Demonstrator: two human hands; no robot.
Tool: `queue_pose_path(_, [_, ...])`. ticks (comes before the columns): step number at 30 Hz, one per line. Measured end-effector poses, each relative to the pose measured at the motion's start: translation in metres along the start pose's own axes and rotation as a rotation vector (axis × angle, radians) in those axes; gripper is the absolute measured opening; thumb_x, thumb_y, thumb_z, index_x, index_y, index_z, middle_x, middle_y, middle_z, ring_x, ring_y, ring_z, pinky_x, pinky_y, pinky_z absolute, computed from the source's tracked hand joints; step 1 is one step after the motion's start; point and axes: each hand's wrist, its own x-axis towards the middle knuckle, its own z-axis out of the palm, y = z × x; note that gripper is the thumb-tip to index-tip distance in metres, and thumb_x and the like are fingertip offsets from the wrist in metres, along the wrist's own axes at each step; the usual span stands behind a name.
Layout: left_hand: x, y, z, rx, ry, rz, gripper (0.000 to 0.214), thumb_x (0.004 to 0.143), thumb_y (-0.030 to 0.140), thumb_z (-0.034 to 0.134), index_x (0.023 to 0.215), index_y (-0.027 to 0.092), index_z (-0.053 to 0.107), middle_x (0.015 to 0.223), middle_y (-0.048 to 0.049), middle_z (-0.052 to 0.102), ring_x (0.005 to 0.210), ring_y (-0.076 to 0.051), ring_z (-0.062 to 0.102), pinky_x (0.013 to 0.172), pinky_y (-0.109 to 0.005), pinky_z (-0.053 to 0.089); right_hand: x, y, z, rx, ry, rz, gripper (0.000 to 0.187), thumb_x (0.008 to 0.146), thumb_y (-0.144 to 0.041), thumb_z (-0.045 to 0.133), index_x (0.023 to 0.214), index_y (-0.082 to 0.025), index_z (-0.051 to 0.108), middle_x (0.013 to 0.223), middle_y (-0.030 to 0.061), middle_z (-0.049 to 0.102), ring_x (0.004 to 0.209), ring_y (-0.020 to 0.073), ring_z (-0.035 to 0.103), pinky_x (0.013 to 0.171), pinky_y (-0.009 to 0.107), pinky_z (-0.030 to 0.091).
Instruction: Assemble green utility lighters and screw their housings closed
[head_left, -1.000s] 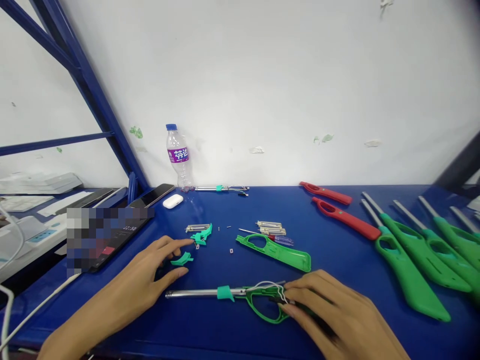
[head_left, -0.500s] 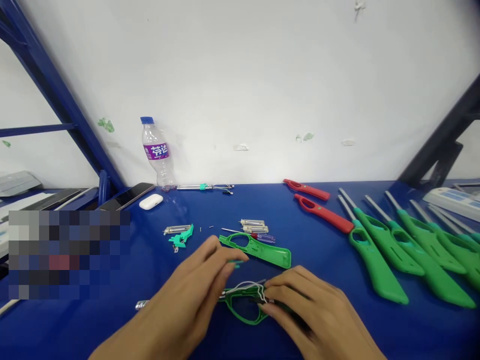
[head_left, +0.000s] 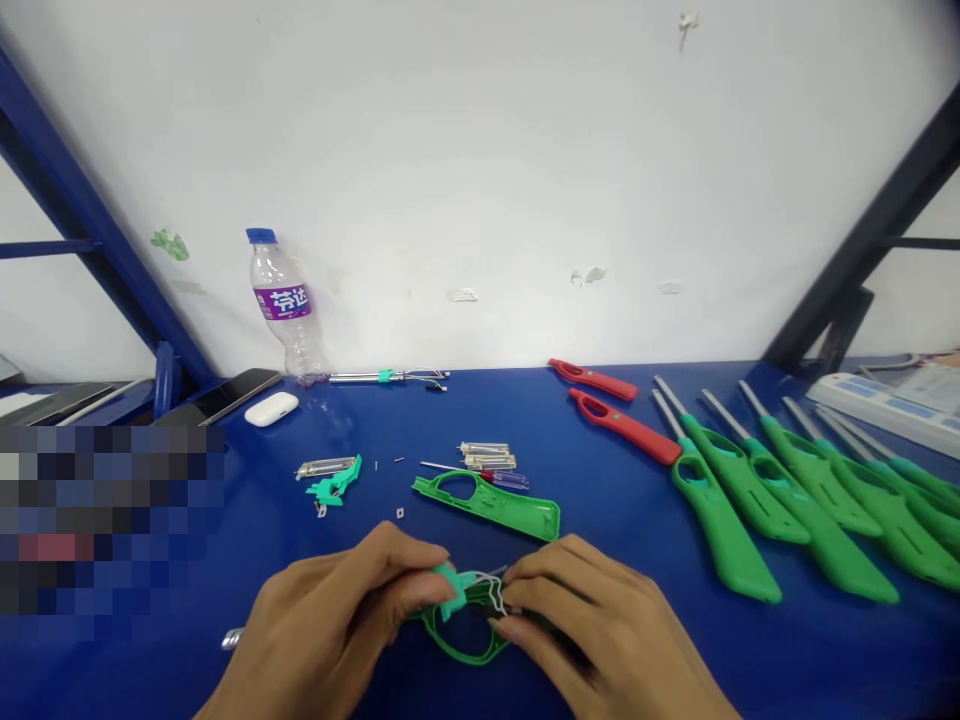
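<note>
My left hand (head_left: pixel 345 610) pinches a small teal plastic piece (head_left: pixel 452 590) between thumb and index finger. It is above the loop end of an open green lighter shell half (head_left: pixel 469 657), touching it or nearly so. My right hand (head_left: pixel 592 620) is closed around the shell's right part, its fingertips at thin white wires (head_left: pixel 493 590) and a dark part. Much of the shell is hidden under both hands. A metal tube end (head_left: pixel 232 638) shows left of my left hand. Beyond my hands lies the other green shell half (head_left: pixel 495 507), inner side up.
Behind are a screwdriver (head_left: pixel 506 479), metal-and-clear parts (head_left: pixel 486 456), and a loose teal piece (head_left: pixel 336 482). Two red shell halves (head_left: pixel 630 430) and several green lighters (head_left: pixel 720 530) lie right. A bottle (head_left: pixel 285 305), white case (head_left: pixel 271 408) and phone (head_left: pixel 217 398) stand or lie back left.
My left hand has come down toward the shell with the teal piece, which now shows plainly. My right hand keeps its hold. The view has shifted slightly right, and a small pale square bit is uncovered.
</note>
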Motion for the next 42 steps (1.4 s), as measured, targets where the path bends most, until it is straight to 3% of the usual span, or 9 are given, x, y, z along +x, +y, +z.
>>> queue_pose_path(4, [-0.002, -0.004, 0.011, 0.039, 0.058, 0.030, 0.025, 0.112, 0.051, 0.055, 0.101, 0.030, 0.065, 0.079, 0.0113, 0.076, 0.057, -0.007, 0.071, 0.056, -0.011, 0.052, 0.002, 0.004, 0.002, 0.015, 0.053, -0.034, 0.038, 0.115, -0.041, 0.048, 0.093, -0.025, 0.076, 0.090, -0.0021, 0.081, 0.076, 0.0142, 0.075, 0.069, 0.024, 0.057])
queue_pose_path(11, [-0.005, -0.012, 0.015, -0.020, -0.186, 0.036, 0.014, 0.115, 0.031, 0.050, 0.107, 0.029, 0.061, 0.083, 0.0085, 0.070, 0.067, -0.008, 0.070, 0.067, -0.014, 0.054, 0.002, 0.006, 0.002, -0.013, 0.051, -0.057, 0.037, 0.115, -0.040, 0.048, 0.095, -0.025, 0.075, 0.091, -0.0017, 0.080, 0.078, 0.0151, 0.074, 0.069, 0.025, 0.056])
queue_pose_path(14, [-0.012, -0.019, 0.016, 0.080, -0.208, 0.097, 0.021, 0.115, 0.022, 0.042, 0.122, 0.030, 0.059, 0.098, 0.0058, 0.076, 0.080, -0.010, 0.076, 0.078, -0.015, 0.059, 0.002, 0.005, 0.001, -0.025, 0.053, -0.057, 0.036, 0.115, -0.040, 0.048, 0.095, -0.025, 0.074, 0.093, -0.0027, 0.080, 0.079, 0.0149, 0.075, 0.069, 0.026, 0.056])
queue_pose_path(18, [-0.017, -0.026, 0.021, 0.333, -0.127, 0.227, 0.039, 0.115, 0.023, 0.040, 0.153, 0.029, 0.049, 0.128, -0.0007, 0.079, 0.111, -0.020, 0.079, 0.098, -0.027, 0.062, 0.002, 0.004, 0.001, -0.038, 0.054, -0.064, 0.038, 0.115, -0.041, 0.048, 0.094, -0.025, 0.074, 0.092, -0.0034, 0.080, 0.077, 0.0143, 0.074, 0.070, 0.026, 0.056])
queue_pose_path(22, [-0.006, -0.015, 0.022, 0.187, -0.129, 0.155, 0.026, 0.118, 0.026, 0.039, 0.135, 0.029, 0.058, 0.100, 0.0034, 0.078, 0.085, -0.012, 0.078, 0.077, -0.016, 0.061, 0.003, 0.005, 0.002, -0.051, 0.060, -0.058, 0.039, 0.116, -0.041, 0.047, 0.094, -0.025, 0.075, 0.092, -0.0043, 0.080, 0.077, 0.0137, 0.074, 0.070, 0.026, 0.056])
queue_pose_path(27, [0.004, -0.007, 0.016, 0.038, -0.158, 0.185, 0.024, 0.113, 0.011, 0.044, 0.115, 0.026, 0.062, 0.112, 0.0000, 0.066, 0.096, -0.010, 0.068, 0.083, -0.014, 0.054, 0.003, 0.004, 0.001, -0.055, 0.064, -0.067, 0.038, 0.115, -0.039, 0.048, 0.093, -0.025, 0.076, 0.090, -0.0026, 0.081, 0.076, 0.0143, 0.074, 0.070, 0.025, 0.056])
queue_pose_path(30, [0.001, -0.011, 0.011, -0.014, -0.212, 0.155, 0.028, 0.111, 0.007, 0.045, 0.115, 0.027, 0.064, 0.105, 0.0012, 0.060, 0.087, -0.008, 0.064, 0.077, -0.013, 0.051, 0.003, 0.004, 0.001, -0.058, 0.067, -0.069, 0.036, 0.115, -0.037, 0.050, 0.093, -0.025, 0.076, 0.090, -0.0028, 0.081, 0.076, 0.0145, 0.074, 0.069, 0.025, 0.056])
queue_pose_path(37, [-0.005, -0.014, -0.004, -0.060, -0.422, 0.090, 0.023, 0.111, 0.012, 0.054, 0.122, 0.031, 0.064, 0.107, 0.0032, 0.064, 0.095, -0.009, 0.066, 0.088, -0.017, 0.053, 0.000, 0.002, 0.000, -0.052, 0.039, -0.049, 0.035, 0.115, -0.035, 0.048, 0.096, -0.025, 0.075, 0.095, -0.0030, 0.080, 0.077, 0.0143, 0.073, 0.072, 0.026, 0.057])
queue_pose_path(42, [0.000, -0.014, -0.011, -0.098, -0.474, 0.101, 0.024, 0.111, 0.012, 0.052, 0.120, 0.031, 0.065, 0.105, 0.0032, 0.064, 0.090, -0.009, 0.065, 0.081, -0.019, 0.052, -0.005, 0.000, -0.005, -0.070, -0.011, -0.023, 0.034, 0.116, -0.035, 0.046, 0.099, -0.026, 0.074, 0.100, -0.0033, 0.079, 0.081, 0.0147, 0.073, 0.074, 0.027, 0.058])
